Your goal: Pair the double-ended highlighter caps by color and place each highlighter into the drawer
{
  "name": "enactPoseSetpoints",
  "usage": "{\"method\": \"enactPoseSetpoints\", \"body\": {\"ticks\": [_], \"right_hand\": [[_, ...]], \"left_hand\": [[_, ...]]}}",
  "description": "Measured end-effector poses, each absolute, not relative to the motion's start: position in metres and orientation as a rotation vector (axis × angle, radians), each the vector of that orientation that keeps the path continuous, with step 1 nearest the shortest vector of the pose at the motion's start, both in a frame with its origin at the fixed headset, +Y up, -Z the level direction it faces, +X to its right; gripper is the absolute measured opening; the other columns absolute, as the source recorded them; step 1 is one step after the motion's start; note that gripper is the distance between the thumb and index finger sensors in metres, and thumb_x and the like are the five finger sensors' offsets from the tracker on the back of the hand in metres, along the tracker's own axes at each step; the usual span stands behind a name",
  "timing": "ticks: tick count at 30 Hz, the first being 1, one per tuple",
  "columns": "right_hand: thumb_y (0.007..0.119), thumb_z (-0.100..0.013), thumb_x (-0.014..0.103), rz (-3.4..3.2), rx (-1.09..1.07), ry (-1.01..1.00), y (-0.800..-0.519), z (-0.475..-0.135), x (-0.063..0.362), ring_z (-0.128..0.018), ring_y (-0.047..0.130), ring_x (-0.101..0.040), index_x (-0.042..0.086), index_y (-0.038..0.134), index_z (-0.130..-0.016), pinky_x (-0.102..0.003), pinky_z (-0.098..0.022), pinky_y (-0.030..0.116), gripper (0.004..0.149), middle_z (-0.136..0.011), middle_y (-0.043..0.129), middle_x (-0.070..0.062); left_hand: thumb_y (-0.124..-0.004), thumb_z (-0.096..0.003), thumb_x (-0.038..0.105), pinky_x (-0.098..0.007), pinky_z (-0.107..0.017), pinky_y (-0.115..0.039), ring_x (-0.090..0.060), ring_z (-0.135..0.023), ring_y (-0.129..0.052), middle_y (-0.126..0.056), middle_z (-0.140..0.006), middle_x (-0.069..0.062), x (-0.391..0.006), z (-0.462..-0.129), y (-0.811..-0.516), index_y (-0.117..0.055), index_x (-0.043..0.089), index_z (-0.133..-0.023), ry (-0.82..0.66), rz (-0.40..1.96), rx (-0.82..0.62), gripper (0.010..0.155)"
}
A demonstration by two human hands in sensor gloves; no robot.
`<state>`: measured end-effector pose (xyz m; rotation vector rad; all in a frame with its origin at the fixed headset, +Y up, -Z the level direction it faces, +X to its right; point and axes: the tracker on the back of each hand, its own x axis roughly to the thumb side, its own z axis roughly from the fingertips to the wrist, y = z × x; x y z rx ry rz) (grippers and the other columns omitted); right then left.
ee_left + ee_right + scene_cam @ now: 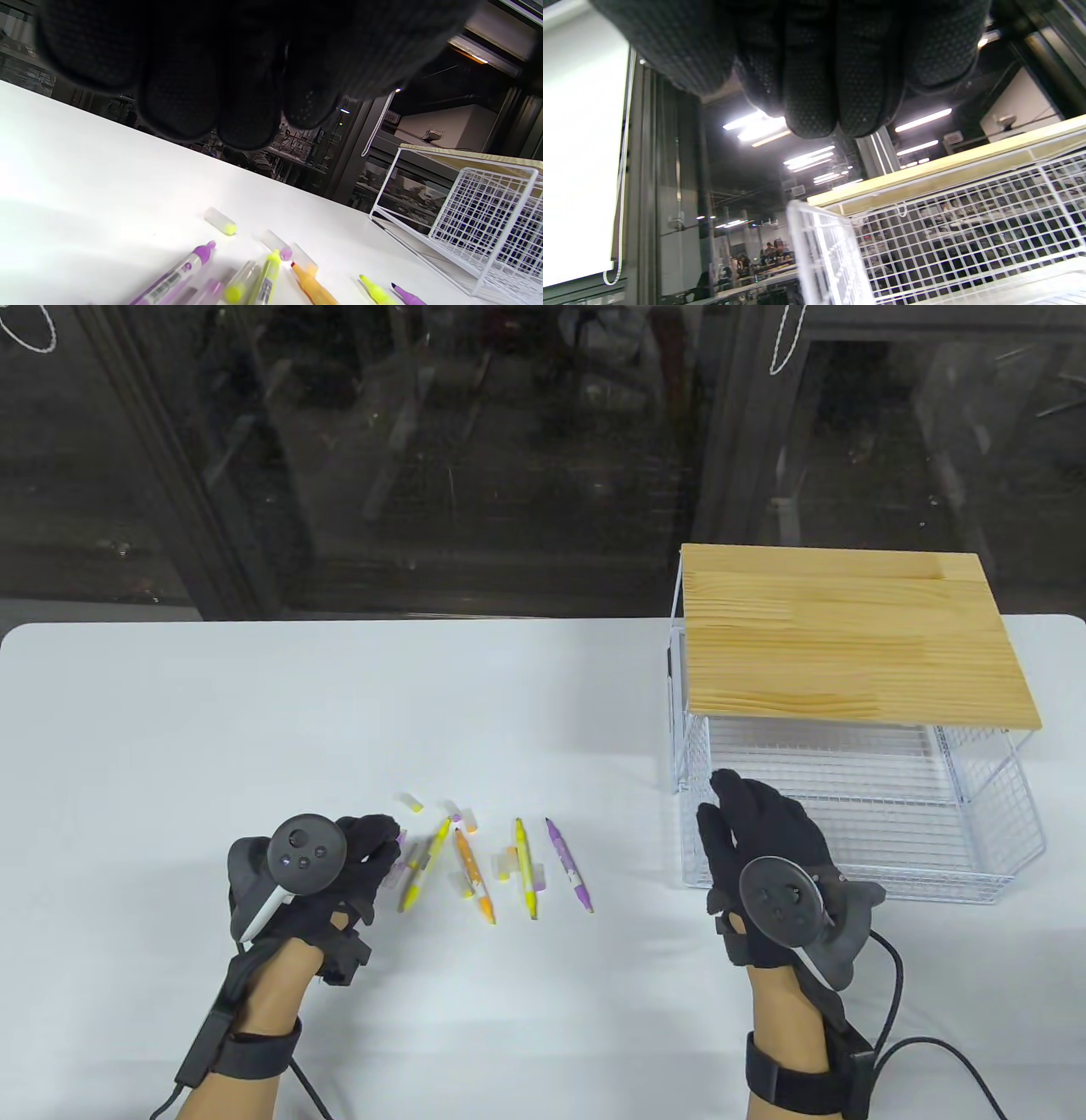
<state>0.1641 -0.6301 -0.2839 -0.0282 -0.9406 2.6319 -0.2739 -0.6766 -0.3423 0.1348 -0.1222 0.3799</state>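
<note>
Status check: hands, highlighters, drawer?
Left hand over the highlighters, holding nothing visible. Right hand open at the drawer front. Drawer pulled out; loose caps on table.

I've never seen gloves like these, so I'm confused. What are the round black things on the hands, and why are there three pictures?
Those are a person's two hands in black sensor gloves. The round black things are trackers strapped to the back of each hand; the fingers don't hold them. One camera looks down at the white table. Two more sit on the wrists, so gloved fingers hang in from the top. The left hand hovers by a scatter of highlighters and loose caps. The right hand is at the front of an open wire drawer under a wooden top. Neither hand plainly holds anything.
</note>
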Motion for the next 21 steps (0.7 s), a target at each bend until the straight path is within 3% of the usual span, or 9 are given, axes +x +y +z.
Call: {"method": "enactPoseSetpoints", "body": {"ticks": [21], "right_hand": [[0.082,-0.045,0.047,2.685,0.296,-0.629,-0.657,-0.298,0.101,-0.046,0.1,-0.029,0.023,0.094,-0.079,-0.043,-0.037,0.085,0.043,-0.068,0.102,-0.007]], "left_hand": [[-0.083,-0.0392,0.045,-0.057,-0.044,-0.084,-0.037,-0.062,-0.101,-0.104,-0.078,-0.004,-0.281,-0.343,-0.674,-0.094,0.027,-0.082,-0.111,0.368,0.125,0.048]]}}
